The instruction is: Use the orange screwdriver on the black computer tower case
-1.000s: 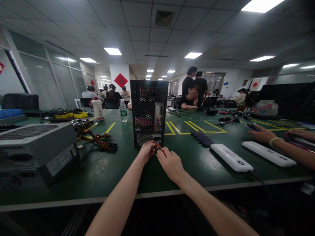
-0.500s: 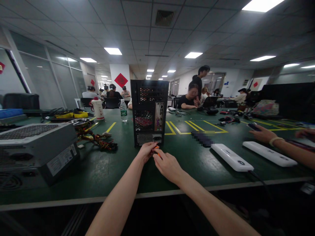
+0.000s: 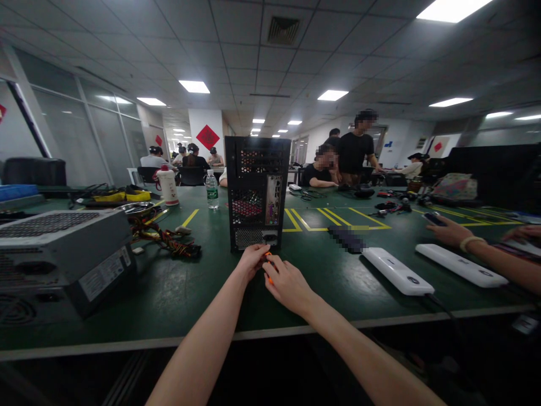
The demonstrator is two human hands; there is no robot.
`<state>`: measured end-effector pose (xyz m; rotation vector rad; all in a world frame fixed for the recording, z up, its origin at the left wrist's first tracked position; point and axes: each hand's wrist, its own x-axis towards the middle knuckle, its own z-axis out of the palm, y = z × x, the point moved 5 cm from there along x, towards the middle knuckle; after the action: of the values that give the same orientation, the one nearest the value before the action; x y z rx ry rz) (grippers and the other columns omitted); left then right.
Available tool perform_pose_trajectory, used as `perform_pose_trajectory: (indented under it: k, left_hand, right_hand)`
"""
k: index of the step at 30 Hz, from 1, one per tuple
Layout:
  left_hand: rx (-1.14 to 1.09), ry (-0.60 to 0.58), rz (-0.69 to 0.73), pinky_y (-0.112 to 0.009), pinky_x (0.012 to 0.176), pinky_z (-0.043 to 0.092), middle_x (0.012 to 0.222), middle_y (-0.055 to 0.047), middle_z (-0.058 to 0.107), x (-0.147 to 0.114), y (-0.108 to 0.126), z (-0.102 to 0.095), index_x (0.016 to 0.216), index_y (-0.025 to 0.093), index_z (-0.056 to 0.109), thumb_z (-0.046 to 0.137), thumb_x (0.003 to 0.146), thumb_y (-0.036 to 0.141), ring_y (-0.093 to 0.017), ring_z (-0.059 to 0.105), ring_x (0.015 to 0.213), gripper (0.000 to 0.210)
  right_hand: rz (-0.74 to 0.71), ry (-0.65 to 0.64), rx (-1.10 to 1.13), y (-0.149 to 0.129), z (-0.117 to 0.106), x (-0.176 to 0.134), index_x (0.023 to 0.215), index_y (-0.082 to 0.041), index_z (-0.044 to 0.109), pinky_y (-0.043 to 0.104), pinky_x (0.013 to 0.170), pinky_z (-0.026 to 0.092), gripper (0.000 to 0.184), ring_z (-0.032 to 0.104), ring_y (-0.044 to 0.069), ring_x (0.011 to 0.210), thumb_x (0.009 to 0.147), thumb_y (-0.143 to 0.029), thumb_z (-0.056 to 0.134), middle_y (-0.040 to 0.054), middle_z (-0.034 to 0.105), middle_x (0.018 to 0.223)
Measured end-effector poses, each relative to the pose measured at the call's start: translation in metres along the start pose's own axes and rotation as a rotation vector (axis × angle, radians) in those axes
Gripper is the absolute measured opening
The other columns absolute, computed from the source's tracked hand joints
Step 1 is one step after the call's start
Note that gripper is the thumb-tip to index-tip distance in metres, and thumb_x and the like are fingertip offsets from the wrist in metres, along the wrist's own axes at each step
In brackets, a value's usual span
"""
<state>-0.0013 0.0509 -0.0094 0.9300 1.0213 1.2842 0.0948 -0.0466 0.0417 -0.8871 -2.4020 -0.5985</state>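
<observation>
Nearby, black tower (image 3: 252, 184), bottle (image 3: 212, 195), tangled cables (image 3: 169, 242)

Ceiling panels (image 3: 194, 87) supply dim illumination. The table (image 3: 169, 304) shows a soft glare patch; the area beneath is dark. Wide-angle distortion stretches the frame edges.
</observation>
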Motion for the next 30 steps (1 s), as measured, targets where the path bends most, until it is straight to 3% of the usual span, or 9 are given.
perform_pose_trajectory:
  k: [21, 30]
  left_hand:
    - [0.006, 0.020, 0.038, -0.018, 0.039, 0.025, 0.047, 0.004, 0.044, 0.003, -0.001, -0.004, 0.066, 0.013, 0.052, 0.065, 0.057, 0.034, -0.005, 0.040, 0.038, 0.027]
    - [-0.076, -0.090, -0.045, -0.017, 0.037, 0.023, 0.045, 0.003, 0.043, -0.006, 0.002, 0.005, 0.075, 0.009, 0.058, 0.063, 0.062, 0.031, -0.004, 0.038, 0.037, 0.026]
  right_hand:
    - [0.002, 0.037, -0.029, 0.000, 0.000, 0.001, 0.097, -0.016, 0.048, 0.027, 0.069, 0.040, 0.020, 0.050, 0.014, 0.077, 0.080, -0.018, 0.040, 0.0096, 0.047, 0.107]
    - [0.096, 0.107, -0.076, 0.007, -0.004, -0.002, 0.095, -0.018, 0.049, 0.027, 0.066, 0.037, 0.020, 0.050, 0.014, 0.074, 0.084, -0.027, 0.036, 0.0078, 0.050, 0.094]
